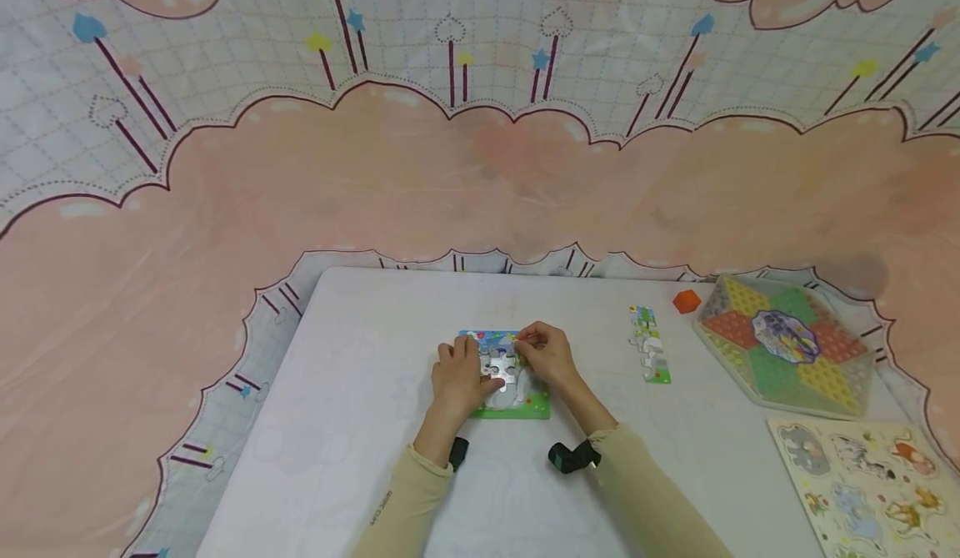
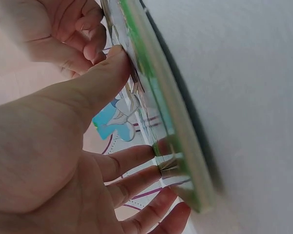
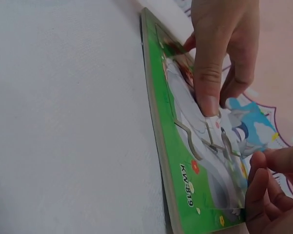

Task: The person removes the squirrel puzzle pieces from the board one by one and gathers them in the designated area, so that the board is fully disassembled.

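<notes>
A jigsaw puzzle board (image 1: 536,408) with a green border and a grey animal picture lies on the table, "KW-819" printed on its corner. My left hand (image 1: 456,379) rests over its left side, the thumb (image 2: 105,73) pressing on the pieces and the other fingers spread along the edge. My right hand (image 1: 547,354) is at the upper right of the board, thumb and index finger pinched together. At those fingertips a blue-and-white puzzle piece (image 3: 259,124) stands tilted up from the board. Part of the picture is hidden under my hands.
To the right lies a strip of joined puzzle pieces (image 1: 649,345). Beyond it are an orange block (image 1: 686,301) and a colourful hexagonal box (image 1: 787,345). An animal picture board (image 1: 862,479) lies at the near right edge of the white table (image 1: 337,424).
</notes>
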### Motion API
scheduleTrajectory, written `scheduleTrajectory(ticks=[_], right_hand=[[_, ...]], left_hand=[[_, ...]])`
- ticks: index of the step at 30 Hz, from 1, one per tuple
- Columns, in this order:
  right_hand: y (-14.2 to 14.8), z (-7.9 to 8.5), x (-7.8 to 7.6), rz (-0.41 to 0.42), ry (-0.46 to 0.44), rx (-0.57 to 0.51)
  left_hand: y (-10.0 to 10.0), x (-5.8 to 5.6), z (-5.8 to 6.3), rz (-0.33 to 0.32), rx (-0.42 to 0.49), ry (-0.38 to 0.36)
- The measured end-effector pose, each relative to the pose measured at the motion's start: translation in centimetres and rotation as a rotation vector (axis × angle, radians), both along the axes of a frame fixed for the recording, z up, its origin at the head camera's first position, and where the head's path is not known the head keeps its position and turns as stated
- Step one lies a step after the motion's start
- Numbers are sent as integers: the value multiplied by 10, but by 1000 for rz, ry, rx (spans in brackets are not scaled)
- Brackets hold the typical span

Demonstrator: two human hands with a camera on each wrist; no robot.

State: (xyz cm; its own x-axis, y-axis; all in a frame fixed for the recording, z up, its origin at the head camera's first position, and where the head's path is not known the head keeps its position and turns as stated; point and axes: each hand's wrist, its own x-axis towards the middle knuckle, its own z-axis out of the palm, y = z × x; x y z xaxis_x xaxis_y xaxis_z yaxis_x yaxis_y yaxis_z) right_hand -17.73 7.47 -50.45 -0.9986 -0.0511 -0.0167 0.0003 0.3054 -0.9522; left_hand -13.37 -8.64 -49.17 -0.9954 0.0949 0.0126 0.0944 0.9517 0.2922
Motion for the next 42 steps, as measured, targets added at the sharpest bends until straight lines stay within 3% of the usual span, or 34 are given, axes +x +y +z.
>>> scheduleTrajectory(ticks=[13, 25, 32, 36, 42], right_hand=[[14, -5, -2, 171, -15, -139], [8, -10, -4, -1, -134, -154], [1, -1, -8, -124, -286, -147], [-5, 3, -8, -128, -281, -124], [-7, 3, -7, -107, -247, -176]], left_hand=[[-1, -3, -2, 6, 9, -8], [1, -1, 1, 11, 23, -23], [0, -2, 1, 17, 16, -27], [0, -2, 0, 19, 16, -28], [-1, -4, -1, 19, 12, -39]])
